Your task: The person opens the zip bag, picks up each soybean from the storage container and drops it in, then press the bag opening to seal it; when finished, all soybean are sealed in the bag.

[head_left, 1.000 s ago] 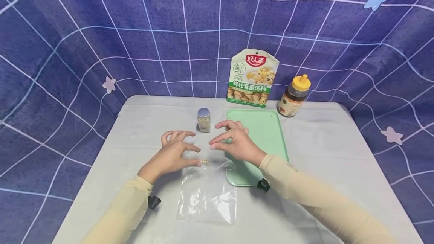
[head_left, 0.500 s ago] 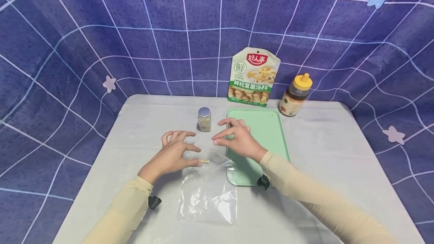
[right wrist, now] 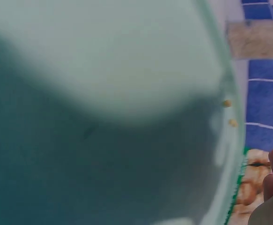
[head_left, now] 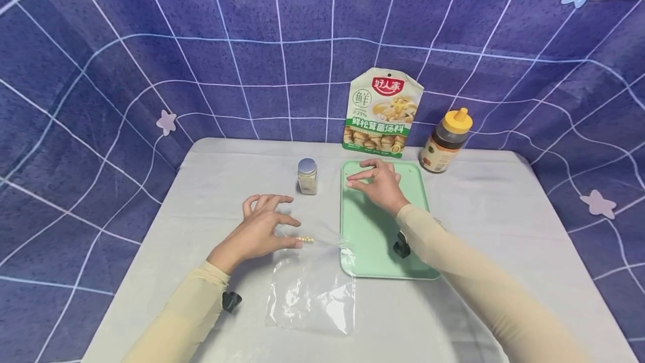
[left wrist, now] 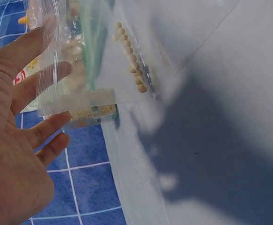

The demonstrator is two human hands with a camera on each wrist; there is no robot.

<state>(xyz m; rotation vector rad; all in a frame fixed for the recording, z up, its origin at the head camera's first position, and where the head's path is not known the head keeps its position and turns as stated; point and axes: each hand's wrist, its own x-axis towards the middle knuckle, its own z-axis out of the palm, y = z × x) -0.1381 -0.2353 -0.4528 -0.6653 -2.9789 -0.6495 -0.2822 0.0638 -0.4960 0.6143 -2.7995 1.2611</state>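
A clear zip bag [head_left: 311,290] lies on the table, its mouth raised at my left hand [head_left: 257,234]. The spread thumb and fingers of that hand stay apart at the zip edge [left wrist: 54,70], some showing through the plastic. Several round yellowish beans [left wrist: 131,56], like soybeans, sit in a row inside the bag. My right hand [head_left: 380,186] is over the far left part of a green tray [head_left: 385,262], thumb and index tips close together with nothing visible between them. Near the tray's rim lie two small beans [right wrist: 230,113]. Only part of that hand shows in the right wrist view.
A small glass jar [head_left: 307,178] with a grey lid stands behind the left hand. A soup-seasoning pouch [head_left: 383,113] leans on the blue backdrop behind the tray. To its right is a dark sauce bottle [head_left: 445,142] with a yellow cap.
My right hand has moved away from the bag's mouth, up and right over the tray's far left part. The left hand keeps its place at the bag. The head view has shifted slightly.
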